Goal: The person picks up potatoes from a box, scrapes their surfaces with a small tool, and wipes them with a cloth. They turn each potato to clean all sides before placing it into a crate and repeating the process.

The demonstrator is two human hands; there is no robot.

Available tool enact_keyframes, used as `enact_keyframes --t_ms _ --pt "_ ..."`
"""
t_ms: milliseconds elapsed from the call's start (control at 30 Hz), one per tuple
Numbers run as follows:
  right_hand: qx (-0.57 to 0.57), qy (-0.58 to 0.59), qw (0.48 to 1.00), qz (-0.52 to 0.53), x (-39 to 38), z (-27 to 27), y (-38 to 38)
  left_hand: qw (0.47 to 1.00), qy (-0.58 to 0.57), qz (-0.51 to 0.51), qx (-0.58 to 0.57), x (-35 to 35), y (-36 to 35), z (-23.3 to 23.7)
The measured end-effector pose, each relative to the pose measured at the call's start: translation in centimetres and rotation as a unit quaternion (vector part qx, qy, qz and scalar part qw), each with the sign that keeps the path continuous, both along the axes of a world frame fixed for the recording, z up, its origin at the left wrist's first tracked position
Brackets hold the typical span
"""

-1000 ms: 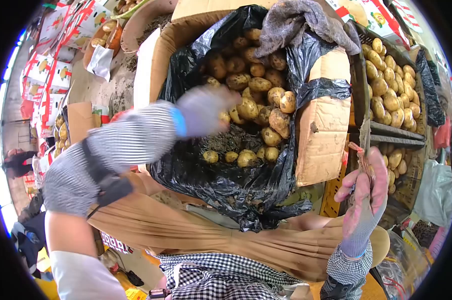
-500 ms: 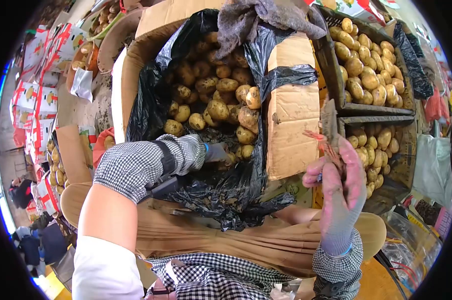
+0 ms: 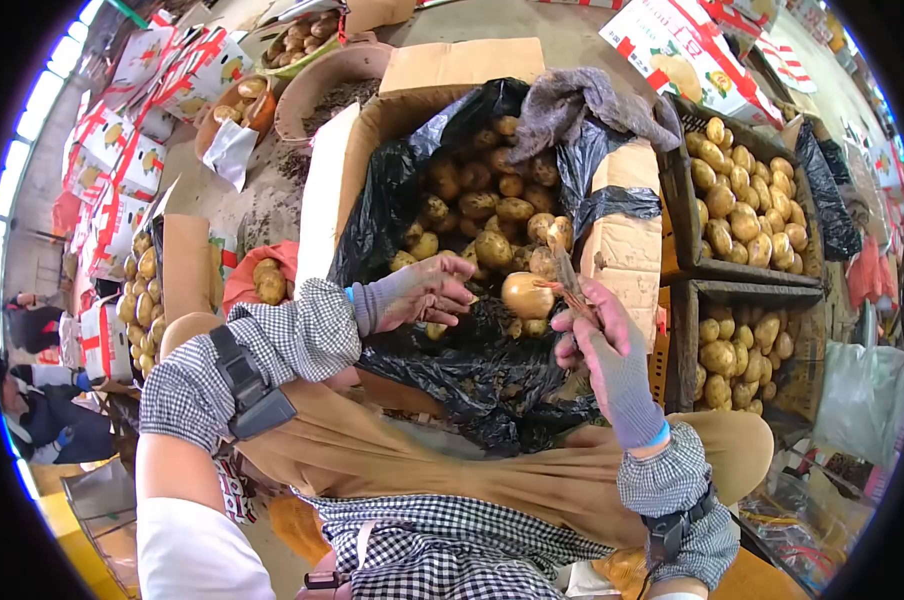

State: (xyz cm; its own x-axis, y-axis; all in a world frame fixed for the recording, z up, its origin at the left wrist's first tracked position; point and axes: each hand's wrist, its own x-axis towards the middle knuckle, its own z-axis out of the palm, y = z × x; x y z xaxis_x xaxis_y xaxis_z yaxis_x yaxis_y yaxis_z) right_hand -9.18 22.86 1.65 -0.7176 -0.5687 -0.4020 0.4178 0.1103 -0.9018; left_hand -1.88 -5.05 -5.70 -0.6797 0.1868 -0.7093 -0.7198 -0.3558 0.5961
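Note:
I sit before a cardboard box lined with a black plastic bag and filled with muddy potatoes. One pale, cleaner potato is between my two gloved hands, above the bag. My right hand grips a thin, worn blade tool whose tip rests against that potato. My left hand is just left of the potato, fingers loosely spread, fingertips a little short of it. Whether either hand supports the potato is unclear.
A grey cloth lies over the box's far rim. Two dark crates of cleaner potatoes stand stacked at the right. Bowls and red-and-white cartons lie at the back left. More potatoes are at the left. People sit at the far left edge.
My left hand came up out of the bag's lower part. My right hand swung in from the right with the blade, and a pale potato now sits between both hands.

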Motion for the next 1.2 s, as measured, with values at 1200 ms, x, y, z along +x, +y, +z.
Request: enact_keyframes --t_ms 1200 --pt "-0.182 -0.034 0.975 -0.120 -2.5 2.8 3.1 0.993 -0.111 0.023 -0.030 -9.2 9.8 -2.8"
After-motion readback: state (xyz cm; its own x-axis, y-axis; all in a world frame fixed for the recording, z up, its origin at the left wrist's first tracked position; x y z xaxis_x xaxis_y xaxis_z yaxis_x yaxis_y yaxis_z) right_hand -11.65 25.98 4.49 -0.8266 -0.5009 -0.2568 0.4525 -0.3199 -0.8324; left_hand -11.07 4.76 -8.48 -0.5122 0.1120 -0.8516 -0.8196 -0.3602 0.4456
